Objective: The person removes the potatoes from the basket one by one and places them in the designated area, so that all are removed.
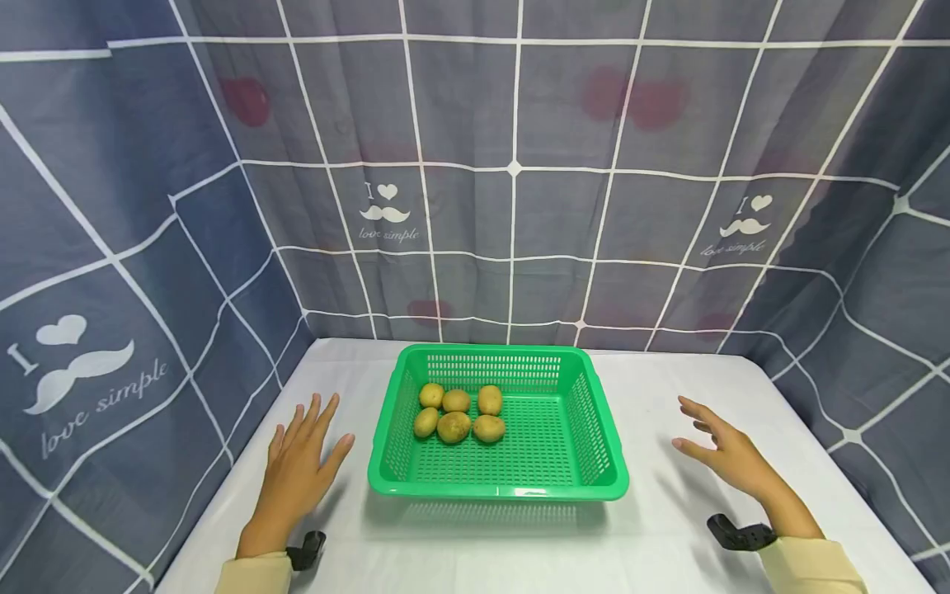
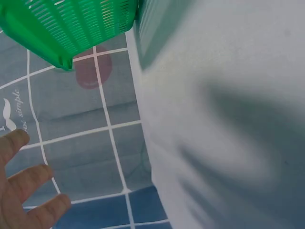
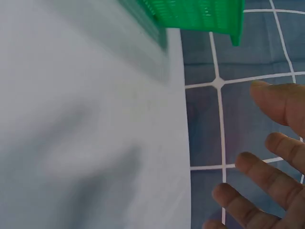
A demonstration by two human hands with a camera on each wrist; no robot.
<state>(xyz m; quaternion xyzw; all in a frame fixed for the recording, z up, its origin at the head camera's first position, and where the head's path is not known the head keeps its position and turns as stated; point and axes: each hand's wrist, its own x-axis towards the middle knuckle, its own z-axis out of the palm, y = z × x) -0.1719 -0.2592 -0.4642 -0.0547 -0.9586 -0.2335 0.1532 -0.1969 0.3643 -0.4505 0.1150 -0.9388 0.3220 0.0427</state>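
A green plastic basket [image 1: 499, 492] with slotted walls stands in the middle of the white table. Several potatoes [image 1: 453, 427] lie grouped in its left half, in two rough rows. To the left of the basket, my left hand [image 1: 297, 474] hovers with fingers spread, holding nothing. My right hand [image 1: 731, 458] is off to the basket's right, fingers loosely extended and likewise holding nothing. Both wrist views show the basket's outer wall [image 2: 90, 24] and spread fingers [image 3: 267, 179] apart from it; the potatoes are hidden there.
White cloth covers the table [image 1: 490, 557]. A grey-blue checked curtain [image 1: 467, 206] rises behind the table and along both sides. Dark wrist cameras [image 1: 306, 550] are strapped at both wrists, below light yellow sleeves [image 1: 256, 573].
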